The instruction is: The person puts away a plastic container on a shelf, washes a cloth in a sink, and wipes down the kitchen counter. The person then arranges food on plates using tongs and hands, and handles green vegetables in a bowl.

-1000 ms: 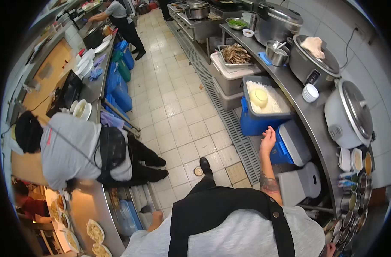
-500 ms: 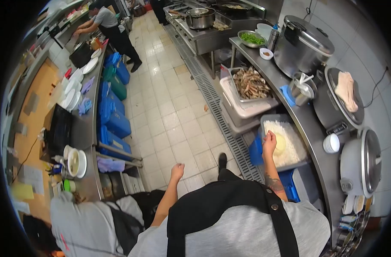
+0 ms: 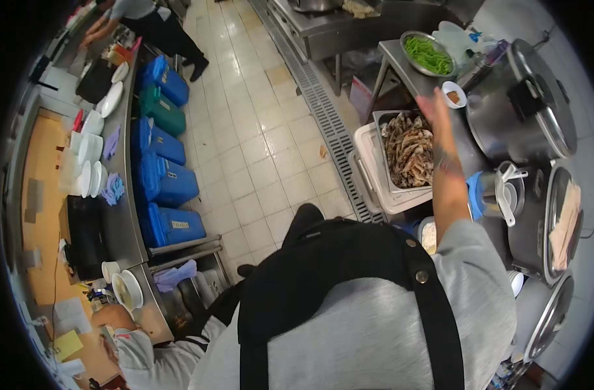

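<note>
My right hand (image 3: 432, 109) reaches forward over the steel counter, slightly smeared by motion, with thumb and fingers apart. Right beside its fingertips stands a small white bowl (image 3: 454, 95) with something brown in it; I cannot tell whether they touch. Beyond that is a steel bowl of cut green vegetables (image 3: 428, 54). Under my forearm, a steel tray of shrimp-like seafood (image 3: 406, 151) sits on a lidded pale plastic box (image 3: 368, 146). My left hand is out of view.
Large steel pots (image 3: 514, 110) and a jug with white-handled ladles (image 3: 507, 195) line the counter at right. Blue bins (image 3: 170, 179) stand under the left counter. One co-worker (image 3: 154, 354) is close at lower left, another (image 3: 150, 26) farther up the aisle.
My right hand has moved forward from above the white, grain-like food to the small white bowl. My left hand has left the view. The view has shifted forward along the counter.
</note>
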Tool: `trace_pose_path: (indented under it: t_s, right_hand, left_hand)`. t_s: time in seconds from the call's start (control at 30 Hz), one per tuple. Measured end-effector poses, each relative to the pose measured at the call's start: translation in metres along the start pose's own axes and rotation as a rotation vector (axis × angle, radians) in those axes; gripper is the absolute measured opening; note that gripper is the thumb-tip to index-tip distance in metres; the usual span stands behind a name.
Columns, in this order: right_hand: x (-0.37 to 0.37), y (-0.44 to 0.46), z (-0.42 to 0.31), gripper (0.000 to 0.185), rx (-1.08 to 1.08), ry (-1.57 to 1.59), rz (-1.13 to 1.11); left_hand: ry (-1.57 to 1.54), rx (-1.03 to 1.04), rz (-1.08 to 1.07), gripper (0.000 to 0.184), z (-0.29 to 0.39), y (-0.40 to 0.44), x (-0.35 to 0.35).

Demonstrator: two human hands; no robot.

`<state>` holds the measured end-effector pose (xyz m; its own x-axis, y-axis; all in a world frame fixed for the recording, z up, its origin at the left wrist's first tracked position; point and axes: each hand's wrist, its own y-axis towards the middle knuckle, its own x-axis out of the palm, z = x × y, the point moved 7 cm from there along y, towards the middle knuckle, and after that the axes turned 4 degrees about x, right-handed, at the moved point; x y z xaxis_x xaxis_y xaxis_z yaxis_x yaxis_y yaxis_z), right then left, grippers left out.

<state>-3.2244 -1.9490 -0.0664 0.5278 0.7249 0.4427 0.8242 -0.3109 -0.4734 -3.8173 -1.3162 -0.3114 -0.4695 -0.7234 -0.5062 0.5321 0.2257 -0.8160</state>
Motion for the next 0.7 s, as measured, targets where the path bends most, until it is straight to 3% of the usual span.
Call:
trace_pose_path:
  t_s: [0.07,0.2,0.3,0.33,0.4,0.43,0.47,0.53,0.6,0.67,0.7]
  right_hand:
    - [0.009,0.066,-0.025,0.061,-0.023,-0.021,0.168]
    - [0.027,0.133,-0.04,0.056,-0.07,-0.048,0.294]
    - [0.042,0.146,-0.037,0.046,-0.154,-0.011,0.173]
    - [0.041,0.164,-0.032,0.039,-0.33,-0.327,0.163]
    - [0.017,0.193,-0.04,0.031,-0.37,-0.267,0.316]
    - [0.038,0.165,-0.032,0.03,-0.247,0.125,0.427]
    - [0.05,0.154,-0.034,0.029,-0.25,0.114,0.437]
    - [0.053,0.14,-0.017,0.026,-0.207,0.064,0.436]
    - [0.058,0.124,0.003,0.028,-0.18,0.055,0.429]
    - [0.074,0.1,0.017,0.032,-0.191,0.075,0.41]
    - [0.081,0.09,0.024,0.034,-0.19,0.065,0.385]
  left_hand:
    - [-0.017,-0.063,0.01,0.06,0.004,0.016,-0.031]
    - [-0.003,-0.097,0.014,0.059,0.028,0.079,-0.112]
    - [0.055,-0.003,0.038,0.059,0.083,0.165,-0.198]
    - [0.074,0.065,0.07,0.059,0.117,0.207,-0.235]
    - [0.108,0.242,0.161,0.059,0.202,0.283,-0.308]
    - [0.187,0.353,0.216,0.059,0.275,0.286,-0.341]
    - [0.26,0.456,0.271,0.059,0.366,0.279,-0.37]
    - [0.06,0.714,0.146,0.058,0.51,0.288,-0.379]
    - [-0.062,0.86,-0.139,0.057,0.657,0.258,-0.356]
    - [-0.182,0.955,-0.405,0.065,0.775,0.226,-0.314]
    - [-0.288,0.883,-0.545,0.069,0.821,0.191,-0.297]
